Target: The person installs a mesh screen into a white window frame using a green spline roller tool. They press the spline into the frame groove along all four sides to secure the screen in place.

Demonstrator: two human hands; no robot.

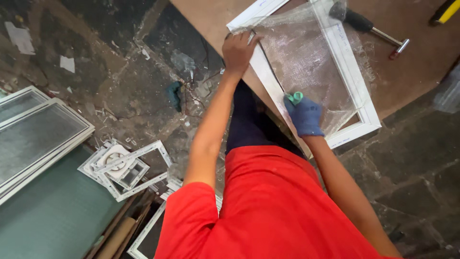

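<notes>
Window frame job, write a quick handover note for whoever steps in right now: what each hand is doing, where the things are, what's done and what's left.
Left hand: bare, pressed flat on the mesh near the far corner of the white frame.
Right hand: in a blue glove, gripping a small green-handled tool against the frame's near long edge.
Things: the frame lies on a brown table; a hammer lies beyond it. More frames are on the floor to the left.
Done: mesh is laid over the frame.
Left: loose mesh overhangs the far side; how much of the edge is seated cannot be told.
</notes>
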